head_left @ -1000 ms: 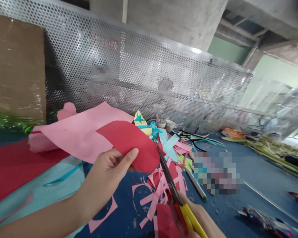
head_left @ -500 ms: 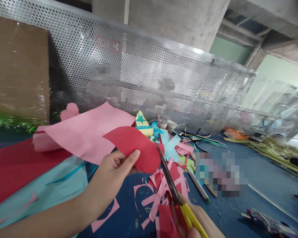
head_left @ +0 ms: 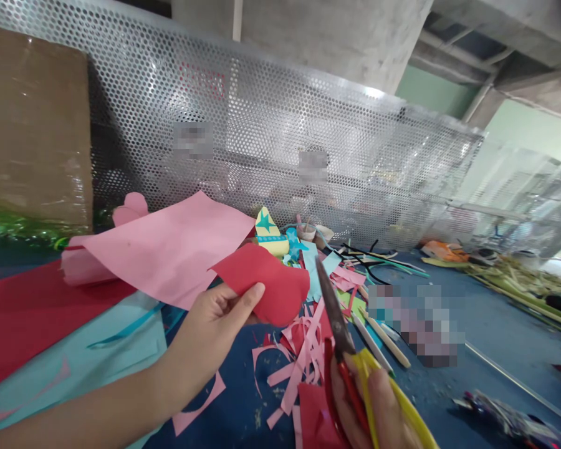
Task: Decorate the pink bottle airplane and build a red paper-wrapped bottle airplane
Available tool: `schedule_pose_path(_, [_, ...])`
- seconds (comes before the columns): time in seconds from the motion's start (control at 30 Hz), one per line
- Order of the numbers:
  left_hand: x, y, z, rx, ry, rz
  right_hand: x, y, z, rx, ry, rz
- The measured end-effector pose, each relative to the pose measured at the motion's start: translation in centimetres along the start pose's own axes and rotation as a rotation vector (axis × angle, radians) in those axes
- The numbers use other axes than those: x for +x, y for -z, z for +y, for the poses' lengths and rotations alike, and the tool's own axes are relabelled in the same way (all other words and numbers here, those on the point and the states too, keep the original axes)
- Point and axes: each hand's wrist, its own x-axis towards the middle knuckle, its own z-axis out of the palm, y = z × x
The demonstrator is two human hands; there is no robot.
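Between thumb and fingers, my left hand [head_left: 227, 315] pinches a piece of red paper [head_left: 273, 280] with a rounded, curved edge on its right. My right hand [head_left: 378, 399] is wrapped round the handles of scissors [head_left: 334, 305] with red and yellow grips. Their blades look closed, point up and away, and stand just right of the red paper, apart from it. Under both hands lie pink paper strips [head_left: 292, 374] and red offcuts [head_left: 315, 411] on the dark blue surface.
A large pink sheet [head_left: 177, 243], a red sheet [head_left: 51, 318] and light blue paper [head_left: 112, 349] lie left. Behind are a yellow paper figure [head_left: 268, 231] and a perforated screen [head_left: 262, 137]. Pens [head_left: 374, 343] and pipe cleaners [head_left: 393, 265] lie right; cardboard [head_left: 32, 125] stands far left.
The scissors have left the red paper's edge and moved right and towards me, their blades now closed. The red paper has tilted slightly in my left hand, showing its curved right edge.
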Motion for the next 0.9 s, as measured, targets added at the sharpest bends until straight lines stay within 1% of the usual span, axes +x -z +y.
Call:
schedule_pose_path(0.1, [0.0, -0.1, -0.5, -0.083, 0.036, -0.038, 0.7, 0.0, -0.3, 0.116, -0.049, -0.015])
schedule_pose_path(0.2, [-0.8, -0.8, -0.8, -0.159, 0.144, -0.105, 1.1, -0.2, -0.8, 0.189, -0.088, -0.018])
schedule_pose_path(0.3, [-1.9, -1.6, -1.0, -0.192, 0.245, -0.177, 1.2, -0.7, -1.1, 0.266, -0.114, 0.047])
schedule_pose_path(0.37, [-2.3, -1.8, -1.2, -0.142, 0.3, -0.224, 1.3, -1.0, -1.1, 0.336, -0.117, 0.091])
schedule_pose_path(0.43, [-2.3, -1.6, -1.4, 0.003, 0.317, -0.271, 1.6, -1.0, -1.0, 0.408, -0.081, 0.119])
schedule_pose_path(0.47, [-2.2, -1.4, -1.4, 0.101, 0.319, -0.327, 1.8, -0.9, -0.9, 0.437, -0.051, 0.139])
schedule_pose_path(0.5, [-2.0, -1.2, -1.3, 0.207, 0.325, -0.411, 2.1, -0.7, -0.8, 0.461, -0.021, 0.165])
schedule_pose_path(0.57, [-1.8, -0.8, -1.0, 0.409, 0.385, -0.694, 2.6, -0.3, -0.7, 0.497, 0.023, 0.221])
schedule_pose_path(0.6, [-1.7, -0.6, -0.7, 0.5, 0.398, -0.762, 2.9, 0.0, -0.7, 0.511, 0.032, 0.227])
schedule_pose_path(0.63, [-1.7, -0.6, -0.4, 0.582, 0.35, -0.778, 3.0, 0.3, -0.7, 0.528, 0.03, 0.215])
schedule_pose_path(0.67, [-1.8, -0.5, 0.0, 0.683, 0.243, -0.711, 3.1, 0.6, -0.8, 0.553, 0.018, 0.185])
schedule_pose_path(0.77, [-2.0, -0.7, 0.8, 0.926, -0.225, -0.334, 3.0, 1.2, -1.2, 0.636, -0.058, 0.022])
schedule_pose_path(0.8, [-2.1, -0.8, 1.0, 0.965, -0.338, -0.244, 2.9, 1.4, -1.3, 0.662, -0.086, -0.034])
schedule_pose_path(0.83, [-2.1, -0.9, 1.0, 0.981, -0.396, -0.193, 2.7, 1.5, -1.5, 0.68, -0.107, -0.09])
schedule_pose_path(0.87, [-2.1, -0.9, 1.0, 0.977, -0.388, -0.179, 2.5, 1.7, -1.5, 0.69, -0.117, -0.141])
schedule_pose_path(0.9, [-2.1, -0.9, 0.9, 0.958, -0.317, -0.192, 2.3, 1.7, -1.6, 0.688, -0.117, -0.184])
